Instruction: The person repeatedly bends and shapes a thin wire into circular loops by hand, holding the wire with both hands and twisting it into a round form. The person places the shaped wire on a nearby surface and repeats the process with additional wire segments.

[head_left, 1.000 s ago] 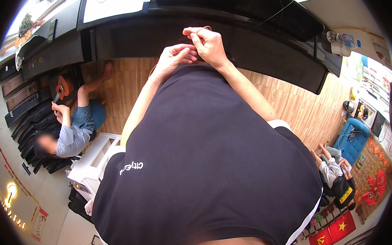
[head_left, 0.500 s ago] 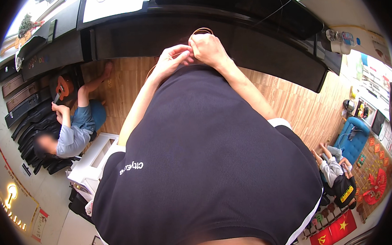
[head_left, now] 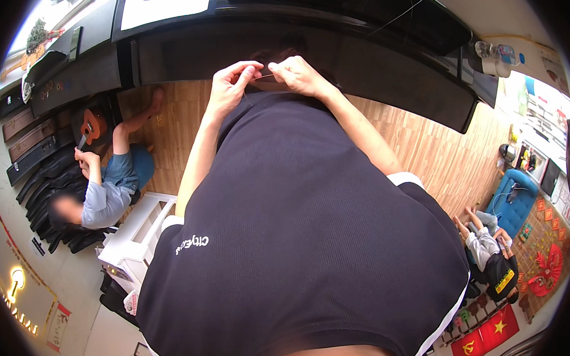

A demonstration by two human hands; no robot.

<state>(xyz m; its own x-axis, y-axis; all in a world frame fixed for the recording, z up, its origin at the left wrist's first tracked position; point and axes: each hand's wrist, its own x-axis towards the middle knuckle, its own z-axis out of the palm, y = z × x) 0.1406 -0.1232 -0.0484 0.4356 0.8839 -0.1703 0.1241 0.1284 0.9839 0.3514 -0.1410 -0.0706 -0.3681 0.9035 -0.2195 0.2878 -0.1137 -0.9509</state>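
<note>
head: two hands (head_left: 229, 89) (head_left: 300, 78); one strand (head_left: 263, 76)

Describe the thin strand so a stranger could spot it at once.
Start at the big black shirt, then go up to the left hand and right hand. The thin strand runs between them; unlike the pale line at upper right, it lies between two hands.

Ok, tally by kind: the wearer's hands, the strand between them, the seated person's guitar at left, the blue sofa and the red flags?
Left hand and right hand: 2
Thin strand: 1
Orange-brown guitar: 1
Blue sofa: 1
Red flags: 2
Total: 7
</note>
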